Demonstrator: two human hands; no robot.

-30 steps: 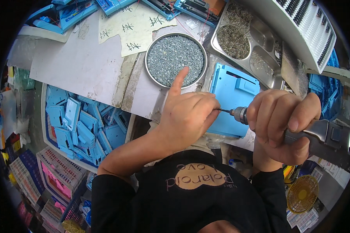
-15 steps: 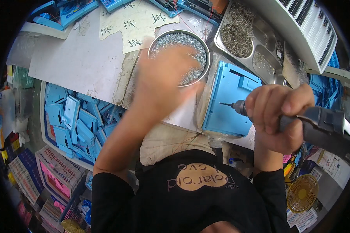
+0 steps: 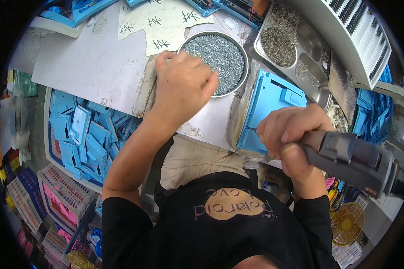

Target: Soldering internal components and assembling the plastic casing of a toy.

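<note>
A round metal dish (image 3: pixel 246 67) full of small silvery screws (image 3: pixel 222 60) stands on the table before me. My left hand (image 3: pixel 184 85) is over its left rim, back of the hand up. Those fingers are curled; their tips and whatever they may hold are hidden. My right hand (image 3: pixel 294 134) is wrapped round a dark electric screwdriver (image 3: pixel 352 157) lying nearly level. Its thin bit points left, over the lower left part of a light blue plastic panel (image 3: pixel 269 101). Part of the panel is covered by that hand; whether the bit touches it, I cannot tell.
A metal tray (image 3: pixel 296 71) with compartments of small metal parts sits beyond the panel, near a white rack (image 3: pixel 359 40) of black pieces. At left, a bin holds several blue plastic parts (image 3: pixel 92 141). Marked paper (image 3: pixel 139 29) lies at the back; a yellow fan (image 3: pixel 348 222) is lower right.
My left hand has drawn back from over the screws toward the dish's left rim, slowing. The right hand has brought the screwdriver left and slightly down over the blue panel.
</note>
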